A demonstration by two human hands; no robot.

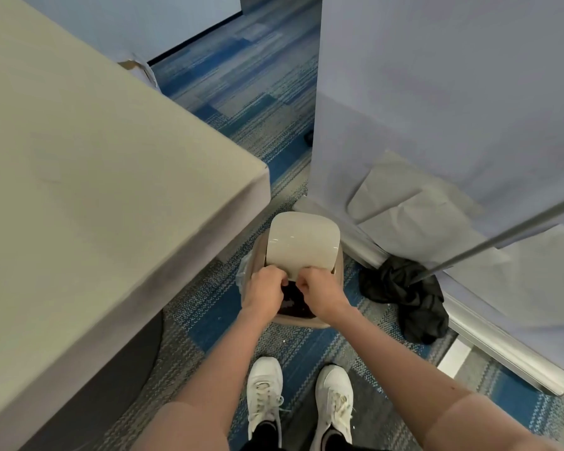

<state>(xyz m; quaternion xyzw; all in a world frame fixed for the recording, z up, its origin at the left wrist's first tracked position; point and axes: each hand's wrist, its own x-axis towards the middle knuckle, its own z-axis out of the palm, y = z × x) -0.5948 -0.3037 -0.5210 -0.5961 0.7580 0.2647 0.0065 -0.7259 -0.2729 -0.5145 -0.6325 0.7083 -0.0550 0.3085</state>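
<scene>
A small beige waste bin [306, 323] stands on the carpet just ahead of my feet, its cream lid [302, 244] tipped up toward the far side. Both hands hover over the bin's dark opening. My left hand [263, 289] and my right hand [320, 289] have curled fingers meeting at the lid's near edge, where they seem to pinch something small; what they hold is hidden by the fingers. A dark bag or dark contents [294, 301] shows between the hands. A clear liner edge [243, 276] sticks out at the bin's left.
A table draped in beige cloth [88, 177] fills the left side, close to the bin. White cloth-covered partitions [453, 92] stand at right, with a metal pole [502, 237] and a crumpled black cloth [411, 297] on the floor. My white shoes [298, 398] are below.
</scene>
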